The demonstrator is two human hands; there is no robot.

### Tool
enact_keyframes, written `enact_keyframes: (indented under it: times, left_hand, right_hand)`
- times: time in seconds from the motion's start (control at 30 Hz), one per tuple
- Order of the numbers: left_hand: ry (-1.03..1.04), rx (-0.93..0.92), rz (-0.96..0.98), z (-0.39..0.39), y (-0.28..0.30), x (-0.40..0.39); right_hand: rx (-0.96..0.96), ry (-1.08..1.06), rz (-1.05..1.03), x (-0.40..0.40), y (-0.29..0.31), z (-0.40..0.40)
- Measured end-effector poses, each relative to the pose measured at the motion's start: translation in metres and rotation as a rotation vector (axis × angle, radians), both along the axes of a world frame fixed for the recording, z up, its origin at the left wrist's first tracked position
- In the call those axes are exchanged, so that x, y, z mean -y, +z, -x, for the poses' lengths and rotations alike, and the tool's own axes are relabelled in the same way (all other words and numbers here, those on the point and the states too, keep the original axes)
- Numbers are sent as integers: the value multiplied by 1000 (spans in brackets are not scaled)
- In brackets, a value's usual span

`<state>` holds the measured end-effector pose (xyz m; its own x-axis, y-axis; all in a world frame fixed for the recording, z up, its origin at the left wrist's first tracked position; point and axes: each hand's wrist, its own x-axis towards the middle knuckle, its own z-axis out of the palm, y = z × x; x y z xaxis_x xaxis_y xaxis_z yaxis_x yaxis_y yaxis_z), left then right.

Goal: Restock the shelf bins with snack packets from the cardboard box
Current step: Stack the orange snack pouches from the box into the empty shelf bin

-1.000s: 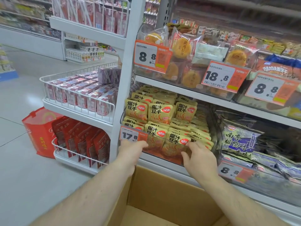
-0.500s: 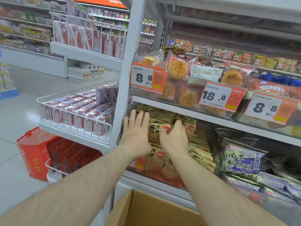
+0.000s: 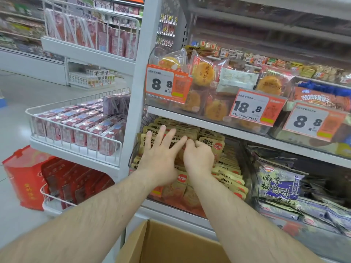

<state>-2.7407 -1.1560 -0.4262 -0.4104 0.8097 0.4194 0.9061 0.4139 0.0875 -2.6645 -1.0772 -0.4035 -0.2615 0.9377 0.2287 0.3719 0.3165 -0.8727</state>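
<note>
Yellow snack packets [image 3: 227, 168] with red logos fill a clear shelf bin [image 3: 191, 208] on the lower shelf. My left hand [image 3: 161, 158] lies flat on the upright packets at the back of the bin, fingers straight and spread. Beside it, my right hand [image 3: 198, 157] has curled fingers that pinch the top edge of a packet in the same row. The open cardboard box [image 3: 163, 243] sits below my forearms at the bottom edge; its inside is out of view.
The upper shelf holds bagged round pastries [image 3: 203, 74] behind orange price tags [image 3: 167, 83]. Dark purple packets [image 3: 279, 184] fill the bin to the right. A white wire rack [image 3: 76, 137] of pink boxes stands left, with a red bag [image 3: 22, 177] on the floor.
Both hands rose from the bin's front edge to the back rows of packets. The left hand spread flat, and the right hand's fingers curled onto a packet's top.
</note>
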Motion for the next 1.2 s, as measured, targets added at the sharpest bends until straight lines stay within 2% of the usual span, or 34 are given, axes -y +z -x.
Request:
enact_keyframes:
  times: [0.1,0.17,0.27,0.33,0.47,0.63,0.77,1.0,1.2]
  left_hand:
    - [18,-33,31,-1,4,2]
    - [24,-44,51,-4,6,-1]
    - [20,-45,61,-11,8,-7]
    - [7,-47,68,-12,8,-9]
    - [7,-45,56,-12,7,-9]
    - [13,-28,46,-16,8,-11]
    - [14,-17,59,-16,8,-12]
    - [17,-10,82,-17,11,-12]
    - [34,-15,125,-23,18,-9]
  right_hand:
    - [35,-120,-16,-30,4,-18]
    - [220,-142,18,-55,2,-26]
    - [502,-20,-43,-70,1,-28]
    - [535,51,-117,-72,-3,-22]
    - [582,16,-212,-77,-5,-20]
    - [753,21,-453,-93,8,-30]
    - [827,119,-469,-98,13,-27]
    - [870,122,-605,-97,17,-24]
    - [921,124,-632,-87,23,-25]
